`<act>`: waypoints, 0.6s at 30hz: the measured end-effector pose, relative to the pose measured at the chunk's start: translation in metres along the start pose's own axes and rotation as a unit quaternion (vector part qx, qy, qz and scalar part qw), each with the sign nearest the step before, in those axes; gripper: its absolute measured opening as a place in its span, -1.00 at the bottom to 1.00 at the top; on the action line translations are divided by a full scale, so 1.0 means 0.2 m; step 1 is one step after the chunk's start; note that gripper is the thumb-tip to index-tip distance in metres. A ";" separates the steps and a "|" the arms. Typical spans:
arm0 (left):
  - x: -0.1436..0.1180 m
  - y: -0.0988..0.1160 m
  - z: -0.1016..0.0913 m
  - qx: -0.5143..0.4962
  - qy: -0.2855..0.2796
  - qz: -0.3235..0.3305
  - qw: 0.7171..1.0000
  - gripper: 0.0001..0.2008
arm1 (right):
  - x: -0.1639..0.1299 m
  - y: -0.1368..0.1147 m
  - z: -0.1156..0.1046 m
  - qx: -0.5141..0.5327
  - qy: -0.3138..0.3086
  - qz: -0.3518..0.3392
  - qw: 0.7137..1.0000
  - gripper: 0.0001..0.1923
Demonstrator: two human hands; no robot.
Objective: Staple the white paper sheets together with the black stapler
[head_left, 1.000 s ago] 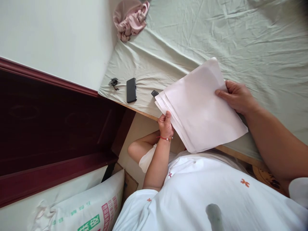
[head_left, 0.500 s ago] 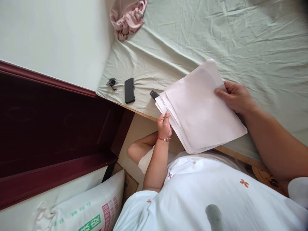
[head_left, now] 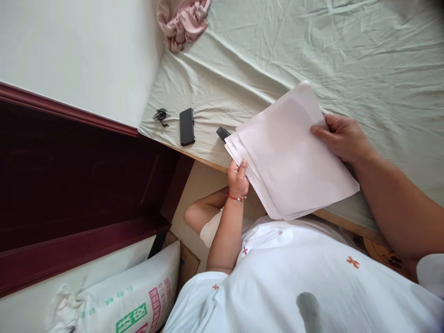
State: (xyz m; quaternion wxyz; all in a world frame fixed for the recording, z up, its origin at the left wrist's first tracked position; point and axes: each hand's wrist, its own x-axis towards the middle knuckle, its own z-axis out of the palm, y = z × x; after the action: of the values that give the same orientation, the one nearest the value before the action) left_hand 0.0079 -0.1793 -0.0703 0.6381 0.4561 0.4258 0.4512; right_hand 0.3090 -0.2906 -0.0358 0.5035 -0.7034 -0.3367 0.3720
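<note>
Hands [head_left: 238,179] [head_left: 345,138] gripping opposite edges, papers [head_left: 293,155] between

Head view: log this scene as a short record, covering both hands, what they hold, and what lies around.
Held: stacked pale paper sheets, edges slightly offset
Left hand: grips the sheets' left edge, thumb on top
Right hand: grips their right edge, thumb on top
Surface: wrinkled pale green cloth
On cloth: black phone; bunched pink fabric
Partly hidden by sheets: dark object
Lower left: printed white sack
</note>
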 end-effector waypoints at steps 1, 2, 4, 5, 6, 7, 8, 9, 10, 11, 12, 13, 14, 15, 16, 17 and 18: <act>0.00 0.00 0.00 -0.001 0.000 0.000 1.000 -0.35 | 0.00 0.00 0.00 -0.004 0.006 0.000 1.000 -0.71; 0.00 0.00 0.00 -0.001 0.000 -0.001 1.000 -0.35 | 0.00 0.00 0.01 -0.006 0.010 0.001 1.000 -0.73; 0.00 0.01 0.01 0.001 0.000 -0.001 1.000 -0.35 | 0.00 -0.01 0.01 -0.010 0.015 0.005 1.000 -0.75; 0.00 0.01 0.01 0.003 0.000 0.000 1.000 -0.34 | 0.00 -0.01 0.01 -0.016 0.018 0.006 1.000 -0.75; -0.01 0.01 0.01 0.003 0.002 0.002 1.000 -0.34 | 0.00 -0.02 0.01 -0.021 0.025 0.005 0.999 -0.75; -0.01 0.02 0.02 0.003 0.003 0.003 1.000 -0.34 | 0.00 -0.02 0.01 -0.025 0.032 0.004 0.999 -0.73; -0.01 0.02 0.02 0.002 0.005 0.004 1.000 -0.35 | 0.00 -0.02 0.01 -0.025 0.039 0.004 0.999 -0.72; -0.01 0.02 0.02 0.002 0.006 0.003 1.000 -0.35 | 0.00 -0.03 0.01 -0.020 0.044 0.008 0.999 -0.71; -0.01 0.02 0.02 0.003 0.008 0.001 1.000 -0.35 | 0.00 -0.03 0.01 -0.012 0.047 0.016 0.999 -0.72; -0.01 0.02 0.02 0.005 0.009 0.000 1.000 -0.34 | 0.00 -0.03 0.01 -0.004 0.050 0.023 0.998 -0.73; -0.01 0.02 0.02 0.006 0.011 -0.001 1.000 -0.34 | 0.00 -0.03 0.01 0.000 0.051 0.029 0.998 -0.74; -0.01 0.02 0.02 0.006 0.011 -0.001 1.000 -0.34 | 0.00 -0.03 0.01 0.000 0.054 0.031 0.998 -0.76; -0.01 0.02 0.02 0.004 0.010 0.001 1.000 -0.34 | 0.00 -0.02 0.02 -0.004 0.056 0.030 0.998 -0.76; -0.01 0.02 0.02 0.002 0.008 0.003 1.000 -0.35 | 0.00 -0.02 0.02 -0.011 0.059 0.024 0.998 -0.76; -0.01 0.02 0.02 0.000 0.007 0.003 1.000 -0.36 | 0.01 -0.01 0.02 -0.018 0.061 0.017 0.998 -0.75; -0.01 0.02 0.02 0.000 0.007 0.003 1.000 -0.37 | 0.01 -0.01 0.02 -0.023 0.057 0.009 0.998 -0.75; -0.01 0.03 0.02 0.002 0.008 0.002 1.000 -0.38 | 0.01 0.00 0.02 -0.024 0.051 0.003 0.998 -0.74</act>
State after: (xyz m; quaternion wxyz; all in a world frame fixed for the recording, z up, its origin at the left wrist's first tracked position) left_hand 0.0104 -0.1810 -0.0641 0.6331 0.4542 0.4308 0.4553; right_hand 0.3063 -0.2875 -0.0363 0.5018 -0.7346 -0.3175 0.3284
